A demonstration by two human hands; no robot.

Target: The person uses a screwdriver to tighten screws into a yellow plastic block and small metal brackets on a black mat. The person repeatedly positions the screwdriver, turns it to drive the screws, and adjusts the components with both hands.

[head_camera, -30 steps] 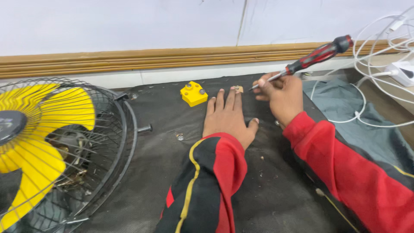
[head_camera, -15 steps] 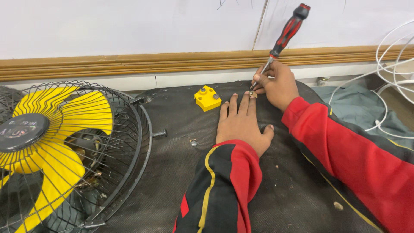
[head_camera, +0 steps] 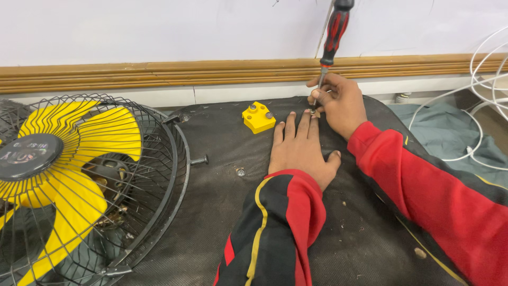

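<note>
Far left edge of the bench: a fan (head_camera: 63, 180) w/ yellow blades lies in its black wire cage. Near the back edge sits a small yellow plastic block (head_camera: 258, 117) w/ two screws in it. Just right, the left hand (head_camera: 300, 151) lies flat, fingers out, pinning a tiny part, mostly hidden, at its fingertips. The right hand (head_camera: 341, 103) pinches the shaft of a red-black screwdriver (head_camera: 330, 39), upright, tip on that part. Looks like mid-screwing; next needs steady downward pressure & a turn.

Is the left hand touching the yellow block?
No. The left hand lies flat on the black mat, apart from the yellow block, which sits beside its fingertips.
</note>
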